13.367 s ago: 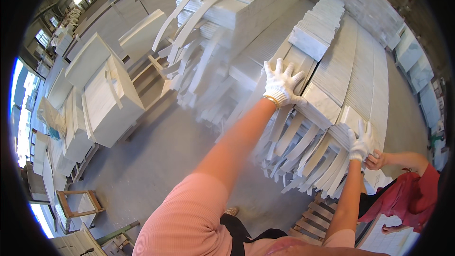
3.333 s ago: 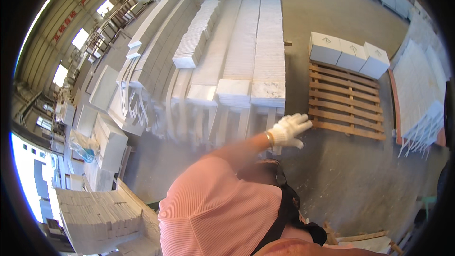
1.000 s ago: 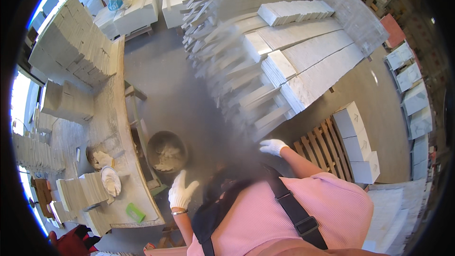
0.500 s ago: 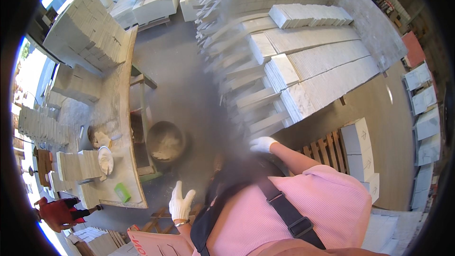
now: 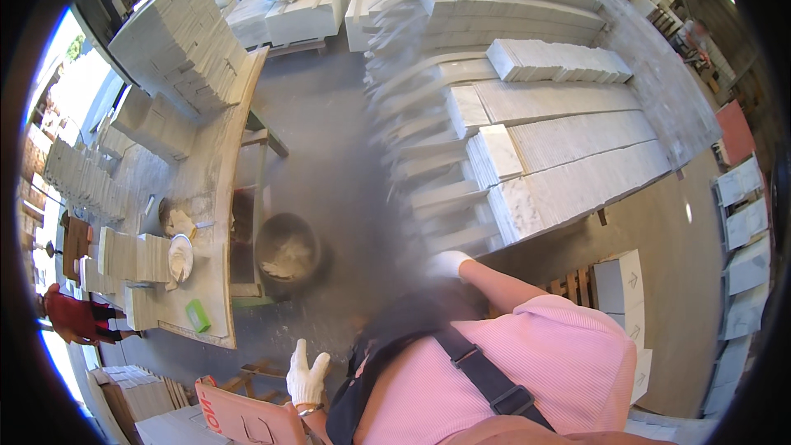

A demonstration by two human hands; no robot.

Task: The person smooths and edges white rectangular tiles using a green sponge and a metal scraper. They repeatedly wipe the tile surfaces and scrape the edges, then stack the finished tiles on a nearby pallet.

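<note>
My left hand [image 5: 307, 372], in a white knit glove with a band at the wrist, is held out low beside my body. Its fingers are stretched and apart, with nothing in them. Close by is a pink-orange board [image 5: 251, 416]. My right hand [image 5: 449, 265], also white-gloved, is by the near end of the marble tile rows [image 5: 581, 169]. A hazy smear across the picture hides its fingers, so I cannot make out whether it touches anything. Thin strips [image 5: 445, 202] stick out from the left ends of those rows.
To the left stands a workbench [image 5: 216, 280] with tile stacks [image 5: 177, 53], a white bowl [image 5: 181, 257] and a green block [image 5: 197, 316]. A dark round tub [image 5: 288, 243] sits on the floor beside it. A person in red [image 5: 74, 316] is at far left. A wooden pallet [image 5: 574, 288] lies right.
The whole view has shifted, so the bench top and tile rows sit further right and lower. My right hand's fingers have gone into the haze. My left hand stays open.
</note>
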